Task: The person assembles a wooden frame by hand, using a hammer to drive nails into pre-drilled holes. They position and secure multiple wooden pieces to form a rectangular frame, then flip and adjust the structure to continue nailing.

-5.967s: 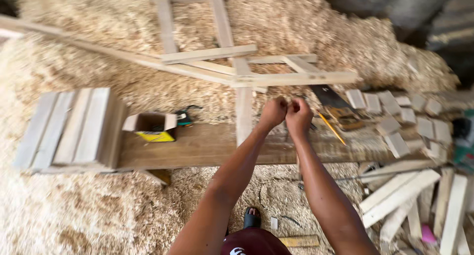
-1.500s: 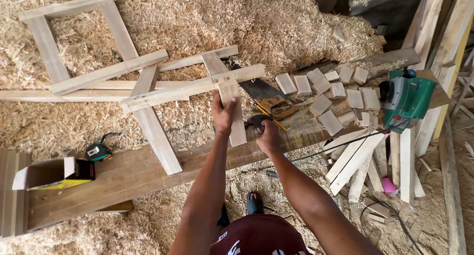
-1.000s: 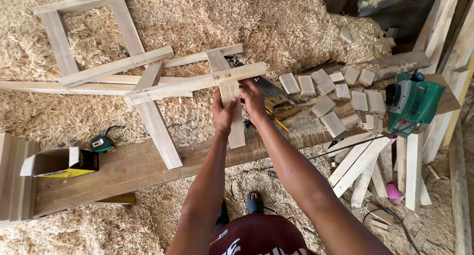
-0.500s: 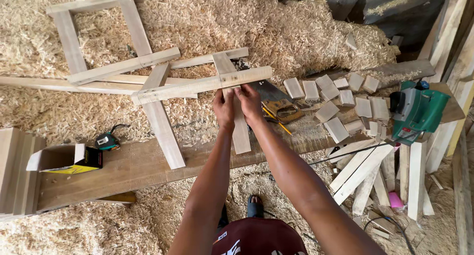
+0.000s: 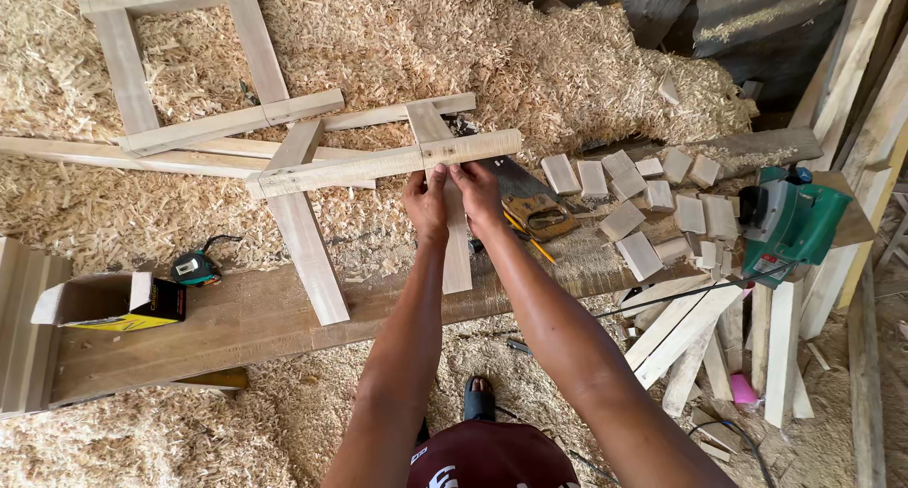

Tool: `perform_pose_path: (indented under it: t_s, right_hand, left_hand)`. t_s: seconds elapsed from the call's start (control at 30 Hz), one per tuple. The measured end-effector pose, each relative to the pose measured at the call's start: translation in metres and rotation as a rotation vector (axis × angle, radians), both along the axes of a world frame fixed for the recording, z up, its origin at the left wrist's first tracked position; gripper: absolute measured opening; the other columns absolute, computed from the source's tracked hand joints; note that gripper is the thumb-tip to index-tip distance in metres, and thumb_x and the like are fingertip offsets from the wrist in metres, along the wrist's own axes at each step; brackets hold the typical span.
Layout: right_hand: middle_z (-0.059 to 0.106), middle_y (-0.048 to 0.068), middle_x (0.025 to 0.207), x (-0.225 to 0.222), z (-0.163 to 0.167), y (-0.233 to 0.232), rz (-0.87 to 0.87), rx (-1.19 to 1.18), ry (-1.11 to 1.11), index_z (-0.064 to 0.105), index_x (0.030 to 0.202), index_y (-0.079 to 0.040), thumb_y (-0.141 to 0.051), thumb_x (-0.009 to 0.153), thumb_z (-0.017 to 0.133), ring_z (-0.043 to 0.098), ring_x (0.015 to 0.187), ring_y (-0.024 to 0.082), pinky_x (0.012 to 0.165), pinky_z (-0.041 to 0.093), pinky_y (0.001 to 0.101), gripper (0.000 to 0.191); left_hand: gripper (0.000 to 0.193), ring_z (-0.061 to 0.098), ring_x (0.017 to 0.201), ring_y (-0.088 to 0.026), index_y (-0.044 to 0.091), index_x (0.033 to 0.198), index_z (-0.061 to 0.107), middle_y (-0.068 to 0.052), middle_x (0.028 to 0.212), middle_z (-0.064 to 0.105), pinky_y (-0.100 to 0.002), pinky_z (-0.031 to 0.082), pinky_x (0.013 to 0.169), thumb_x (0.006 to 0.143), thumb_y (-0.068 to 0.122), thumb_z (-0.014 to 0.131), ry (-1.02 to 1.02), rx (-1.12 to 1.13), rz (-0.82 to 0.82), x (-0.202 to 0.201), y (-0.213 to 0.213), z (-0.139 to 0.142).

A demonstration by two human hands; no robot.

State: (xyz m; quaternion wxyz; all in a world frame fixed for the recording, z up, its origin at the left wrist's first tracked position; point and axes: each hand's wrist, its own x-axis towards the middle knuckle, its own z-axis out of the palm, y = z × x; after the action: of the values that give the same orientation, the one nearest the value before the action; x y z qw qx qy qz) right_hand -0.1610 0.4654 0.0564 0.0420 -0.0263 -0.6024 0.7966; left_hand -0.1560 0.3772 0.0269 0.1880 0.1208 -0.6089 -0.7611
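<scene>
A pale wooden frame lies across the plank bench point(image 5: 236, 318) and the shavings. Its cross rail point(image 5: 359, 166) runs over two upright slats point(image 5: 305, 233). My left hand point(image 5: 426, 204) and my right hand point(image 5: 479, 195) are side by side on the right upright slat point(image 5: 457, 252), just below the rail. Their fingertips pinch together at the joint. Whether anything small sits between the fingers is hidden. A hand saw point(image 5: 532, 211) and a pencil point(image 5: 535, 248) lie just right of my right hand.
A tape measure point(image 5: 196, 268) and an open cardboard box point(image 5: 104, 301) sit on the plank at left. Several small wood blocks point(image 5: 653, 200) lie at right, beside a green electric planer point(image 5: 790, 225) and loose slats point(image 5: 686, 327). Wood shavings point(image 5: 397, 43) are heaped behind the bench.
My right hand rose from the plank and joined my left hand at the joint under the rail. The left hand stayed on the upright slat.
</scene>
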Motion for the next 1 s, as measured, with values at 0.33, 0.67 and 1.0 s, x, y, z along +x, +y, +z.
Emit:
perform_pose_path:
  t_s: [0.33,0.67,1.0]
  right_hand:
    - [0.064,0.017,0.119,0.016,0.053,0.02,-0.442,1.316,0.55,0.062,0.123,-0.002,-0.019,0.09,0.078,0.056,0.119,0.032,0.106,0.04,0.0506,0.04]
    - [0.06,0.013,0.129,-0.047,0.079,0.017,0.432,1.584,0.241,0.055,0.145,-0.033,-0.023,0.093,0.072,0.051,0.127,0.029,0.112,0.029,0.0577,0.055]
    - [0.058,0.005,0.11,-0.047,0.094,0.019,0.521,1.556,0.141,0.06,0.143,-0.039,-0.019,0.094,0.068,0.054,0.108,0.02,0.107,0.037,0.0464,0.054]
  left_hand:
    - [0.035,0.066,0.081,-0.016,-0.001,0.108,0.073,-0.007,0.09,0.073,-0.03,0.054,0.076,0.09,0.03,0.074,0.082,0.064,0.014,-0.005,-0.004,-0.006]
    - [0.025,0.053,0.07,-0.013,-0.002,0.101,0.074,-0.006,0.08,0.066,-0.03,0.044,0.064,0.094,0.021,0.075,0.024,0.069,0.025,-0.01,-0.005,-0.011]
    - [0.024,0.059,0.075,-0.013,0.0,0.109,0.075,-0.004,0.086,0.068,-0.03,0.05,0.069,0.093,0.019,0.073,0.014,0.087,0.061,-0.012,-0.004,-0.008]
